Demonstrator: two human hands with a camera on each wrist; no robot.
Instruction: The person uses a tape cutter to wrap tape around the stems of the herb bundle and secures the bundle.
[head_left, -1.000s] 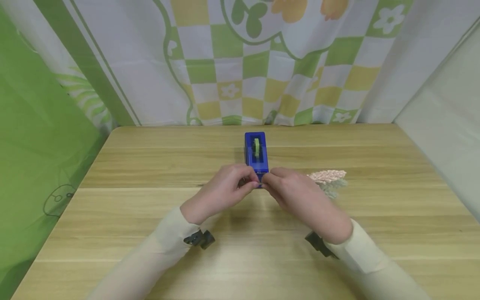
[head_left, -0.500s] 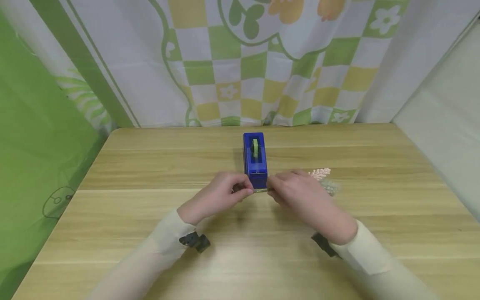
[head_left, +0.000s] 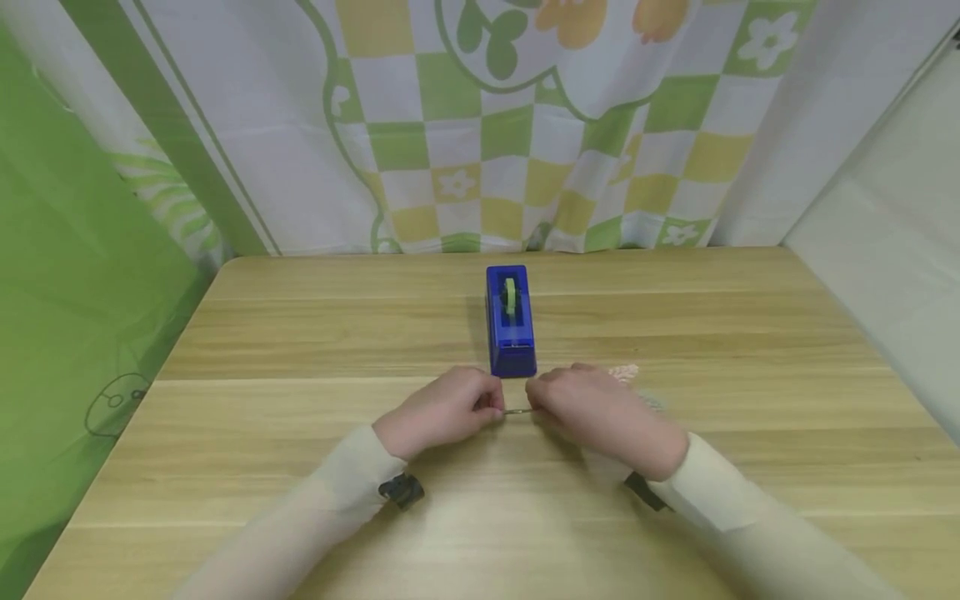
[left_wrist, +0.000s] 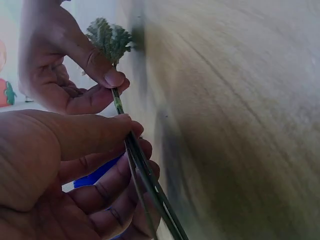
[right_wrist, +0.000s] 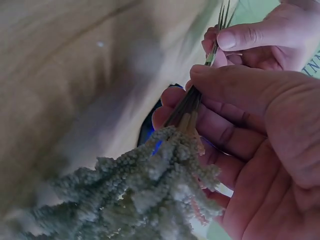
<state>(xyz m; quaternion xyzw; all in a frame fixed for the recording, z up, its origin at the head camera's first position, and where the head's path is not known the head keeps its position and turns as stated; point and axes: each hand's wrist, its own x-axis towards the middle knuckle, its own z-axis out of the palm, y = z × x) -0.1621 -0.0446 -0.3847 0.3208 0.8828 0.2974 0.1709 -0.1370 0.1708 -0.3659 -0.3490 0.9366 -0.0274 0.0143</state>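
Note:
Between my two hands a small bunch of artificial flowers lies sideways, with grey-green heads and some pink ones. My left hand pinches the thin dark stems between thumb and fingers. Close to the flower heads, my right hand pinches the same stems. A band of light green tape shows round the stems in the gap between the hands. Just beyond the hands stands a blue tape dispenser, holding a light green tape roll; neither hand appears to touch it.
The wooden table reaches back to a checked green, white and yellow curtain. A green cloth hangs at the left, and a pale panel borders the right.
Both hands have drawn back from the dispenser's front towards the person, bringing the flower bunch along. The dispenser stays in place, and its front face is now uncovered.

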